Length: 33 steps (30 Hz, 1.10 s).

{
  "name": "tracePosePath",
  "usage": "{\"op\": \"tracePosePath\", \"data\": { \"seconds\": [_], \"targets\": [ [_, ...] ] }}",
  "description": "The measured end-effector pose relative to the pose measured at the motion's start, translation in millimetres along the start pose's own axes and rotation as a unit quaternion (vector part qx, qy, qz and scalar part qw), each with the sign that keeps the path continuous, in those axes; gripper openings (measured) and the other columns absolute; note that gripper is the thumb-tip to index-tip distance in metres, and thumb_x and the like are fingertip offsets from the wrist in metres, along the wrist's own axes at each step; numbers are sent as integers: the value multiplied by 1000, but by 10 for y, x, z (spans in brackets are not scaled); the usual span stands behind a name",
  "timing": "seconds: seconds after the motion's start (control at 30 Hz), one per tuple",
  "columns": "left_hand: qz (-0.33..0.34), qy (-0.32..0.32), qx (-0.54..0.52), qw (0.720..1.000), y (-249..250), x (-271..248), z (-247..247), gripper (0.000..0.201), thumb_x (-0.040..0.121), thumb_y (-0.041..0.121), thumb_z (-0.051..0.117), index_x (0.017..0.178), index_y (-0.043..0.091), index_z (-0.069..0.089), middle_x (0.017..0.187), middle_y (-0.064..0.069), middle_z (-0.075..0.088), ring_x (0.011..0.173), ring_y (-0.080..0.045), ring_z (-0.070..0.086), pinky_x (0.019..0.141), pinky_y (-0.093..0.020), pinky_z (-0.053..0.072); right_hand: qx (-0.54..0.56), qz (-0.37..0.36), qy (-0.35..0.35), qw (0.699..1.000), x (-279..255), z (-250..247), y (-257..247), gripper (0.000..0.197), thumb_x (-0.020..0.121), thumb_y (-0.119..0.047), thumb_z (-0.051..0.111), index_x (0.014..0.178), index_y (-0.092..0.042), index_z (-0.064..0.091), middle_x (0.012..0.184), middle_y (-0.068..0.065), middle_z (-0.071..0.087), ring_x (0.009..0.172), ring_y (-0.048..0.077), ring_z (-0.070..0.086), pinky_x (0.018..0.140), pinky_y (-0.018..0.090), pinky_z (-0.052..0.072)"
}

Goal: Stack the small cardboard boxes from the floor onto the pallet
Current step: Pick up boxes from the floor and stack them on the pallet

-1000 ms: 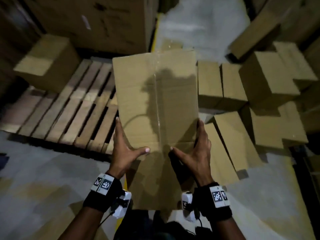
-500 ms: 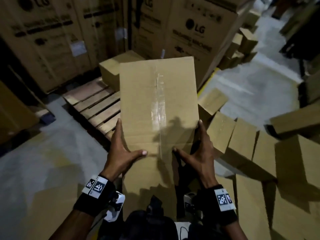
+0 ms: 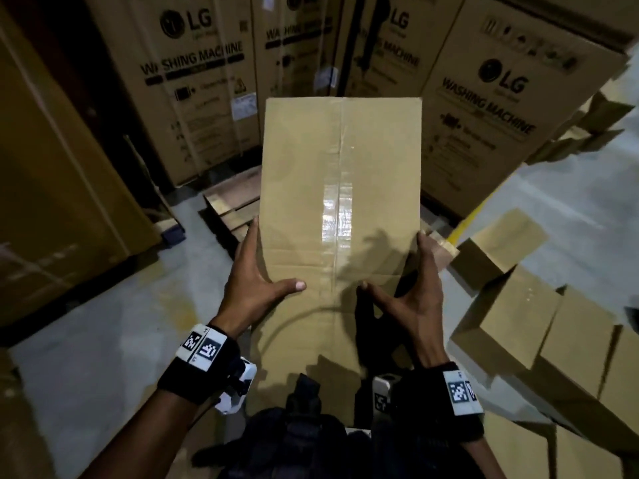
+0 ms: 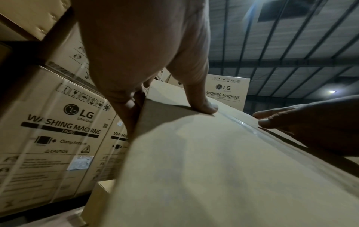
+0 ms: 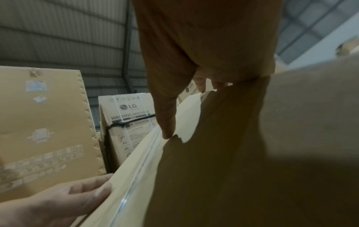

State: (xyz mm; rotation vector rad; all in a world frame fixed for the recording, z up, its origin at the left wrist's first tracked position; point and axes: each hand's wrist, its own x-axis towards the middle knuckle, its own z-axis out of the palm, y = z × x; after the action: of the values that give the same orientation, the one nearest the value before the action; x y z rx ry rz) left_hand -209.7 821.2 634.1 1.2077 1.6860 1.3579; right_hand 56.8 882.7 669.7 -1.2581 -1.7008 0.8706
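I carry a plain cardboard box (image 3: 340, 188) with a taped centre seam in front of me, above the floor. My left hand (image 3: 266, 267) grips its left edge, thumb on top and fingers down the side. On the right edge my right hand (image 3: 411, 281) holds it the same way. The left wrist view has my left thumb (image 4: 204, 106) pressed on the box top (image 4: 213, 169). My right thumb (image 5: 165, 121) lies beside the tape seam in the right wrist view. A corner of the wooden pallet (image 3: 230, 205) peeks out behind the box.
Tall washing-machine cartons (image 3: 193, 98) stand close behind the pallet and to the right (image 3: 491, 108). A large brown carton (image 3: 52, 188) fills the left side. Several small cardboard boxes (image 3: 518, 316) lie on the floor at my right. Grey concrete floor (image 3: 121, 305) lies to the left.
The view has swung up and round towards the tall cartons. The box stays in both hands with the same grip, and the pallet is now mostly hidden behind it.
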Motion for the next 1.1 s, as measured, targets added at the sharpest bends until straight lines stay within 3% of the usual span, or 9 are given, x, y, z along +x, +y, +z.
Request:
{"op": "tracePosePath", "data": {
  "seconds": [0.1,0.23,0.4,0.5,0.6,0.7,0.87,1.0,1.1],
  "targets": [
    [-7,19,14,1000,-33,340,-123,127,56,51,91,159,45,17,161,14,32,147,-10,33,119,-48,35,21,16,-20,999,324,222,-43,112,70,-34,87,162,-24,22,150,-34,31,143,-11,29,115,16,29],
    [-11,53,20,998,-176,850,-176,127,57,53,92,160,42,18,160,10,35,147,-14,35,118,-51,37,49,31,-45,997,937,506,-20,109,71,-19,88,160,-32,25,151,-26,39,141,-7,35,117,25,35],
    [-37,110,43,992,-240,1424,-269,130,55,57,94,159,41,18,158,7,39,146,-19,37,115,-54,39,48,11,-88,995,1809,872,124,112,63,-45,91,155,-47,27,156,-7,42,143,22,42,112,54,42],
    [-60,148,54,986,-261,1673,-304,130,57,52,96,159,42,16,162,8,32,149,-15,32,118,-52,35,28,-16,-110,993,2178,1016,74,115,65,-50,87,160,-35,23,158,-16,35,145,17,35,118,48,35],
    [-75,166,60,981,-259,1910,-307,131,60,42,97,160,42,13,162,12,26,149,-11,27,121,-49,31,1,-19,-127,992,2506,1139,52,116,70,-35,91,162,-27,21,150,-15,37,138,8,35,118,42,35],
    [-73,164,46,983,-283,2247,-336,132,59,42,98,160,42,12,162,9,28,149,-14,28,120,-51,32,-12,-14,-116,993,2815,1281,99,117,67,-42,89,161,-30,21,156,-7,39,139,13,36,118,48,35],
    [-78,123,30,989,-473,2918,-528,131,53,53,93,159,43,16,158,13,34,145,-14,34,119,-47,35,17,21,-101,995,3245,1648,206,114,66,-41,90,159,-38,24,155,-18,39,144,10,38,117,49,38],
    [-68,70,-15,995,-707,3595,-783,121,65,20,96,157,41,20,149,27,38,143,-9,38,119,-43,37,2,50,-75,996,3612,2126,176,114,63,-42,89,157,-39,25,154,-13,45,141,20,45,111,54,43],
    [-76,24,-19,997,-777,4143,-1040,121,67,11,94,161,29,18,144,33,35,139,-2,37,118,-36,35,-25,63,-40,997,3883,2512,38,115,62,-48,88,157,-40,24,153,-13,46,139,21,47,110,55,43]
  ]
}}
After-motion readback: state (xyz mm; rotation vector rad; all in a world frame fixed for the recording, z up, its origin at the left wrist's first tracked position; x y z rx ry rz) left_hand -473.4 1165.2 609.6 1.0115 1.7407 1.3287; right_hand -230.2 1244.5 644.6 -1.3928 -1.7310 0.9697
